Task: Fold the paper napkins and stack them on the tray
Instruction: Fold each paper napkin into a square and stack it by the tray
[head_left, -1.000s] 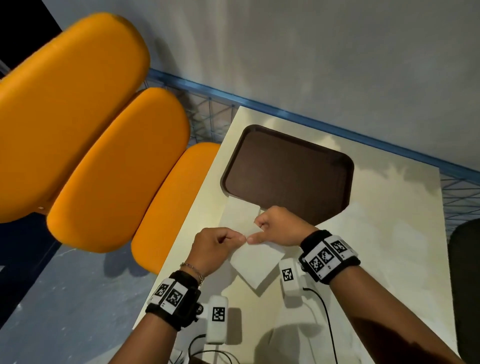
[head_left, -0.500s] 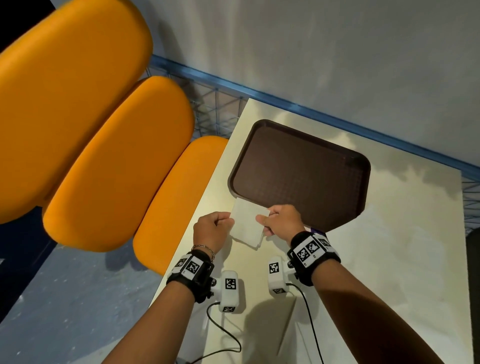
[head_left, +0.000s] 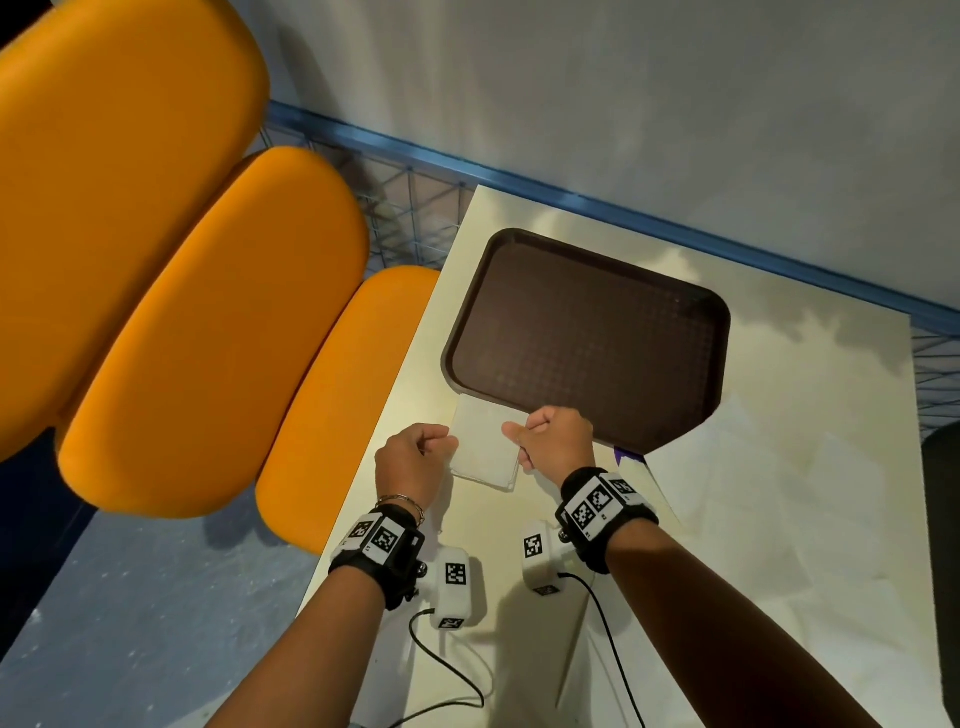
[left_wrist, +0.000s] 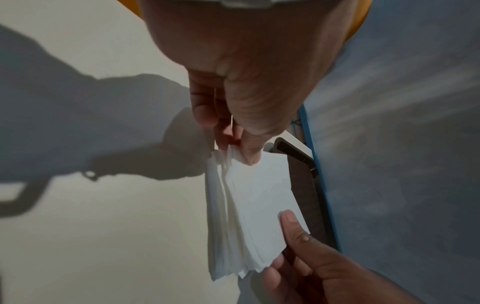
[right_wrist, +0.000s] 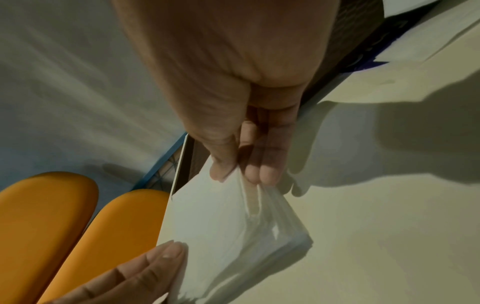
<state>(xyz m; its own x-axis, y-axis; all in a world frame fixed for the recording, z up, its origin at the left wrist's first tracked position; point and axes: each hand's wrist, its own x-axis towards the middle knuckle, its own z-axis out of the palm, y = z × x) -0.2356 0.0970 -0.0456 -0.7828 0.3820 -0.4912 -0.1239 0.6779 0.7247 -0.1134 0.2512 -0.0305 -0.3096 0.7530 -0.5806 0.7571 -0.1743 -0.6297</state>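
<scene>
Pinched at its nine o'clock edge by the left hand (head_left: 415, 457) and at its three o'clock edge by the right hand (head_left: 558, 439), the folded white paper napkin (head_left: 485, 447) sits at six o'clock of the dark brown rectangular plastic tray (head_left: 587, 338), overlapping its near rim above the cream table (head_left: 779, 519).

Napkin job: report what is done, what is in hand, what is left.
Done: one napkin looks folded into a small layered square. In hand: left hand and right hand pinch its opposite edges above the table, just short of the tray. Left: the tray holds no napkins; this one still has to go on it.
</scene>
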